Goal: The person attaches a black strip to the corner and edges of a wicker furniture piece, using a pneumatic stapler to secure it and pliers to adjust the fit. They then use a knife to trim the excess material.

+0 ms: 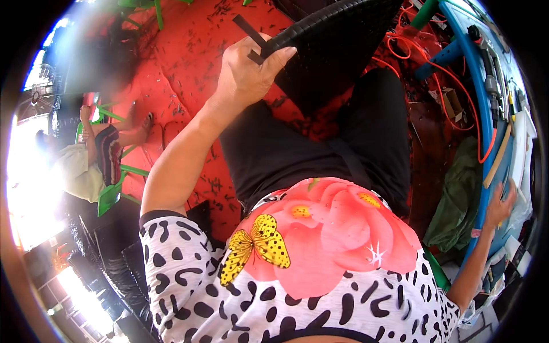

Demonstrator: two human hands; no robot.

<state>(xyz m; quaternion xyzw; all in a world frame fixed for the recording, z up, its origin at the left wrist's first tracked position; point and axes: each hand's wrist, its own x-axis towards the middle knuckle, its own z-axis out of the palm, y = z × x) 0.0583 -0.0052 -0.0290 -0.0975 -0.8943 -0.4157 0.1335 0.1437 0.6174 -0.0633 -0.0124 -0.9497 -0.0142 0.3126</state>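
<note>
Above the red floor (191, 54), I pinch the black woven piece (334, 51) left-handed (249, 71); my right hand (501, 206), seemingly empty, apparently reaches across the blue tabletop (464, 34), the next move calling for steady support

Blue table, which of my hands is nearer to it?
Right. Your right hand is at the table's near edge; your left hand is well off to its left, gripping the black panel.

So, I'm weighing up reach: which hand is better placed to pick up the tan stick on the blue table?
Likely the right hand: it is at the blue table, close to the tan stick. The left hand is farther off, holding the black piece.
</note>
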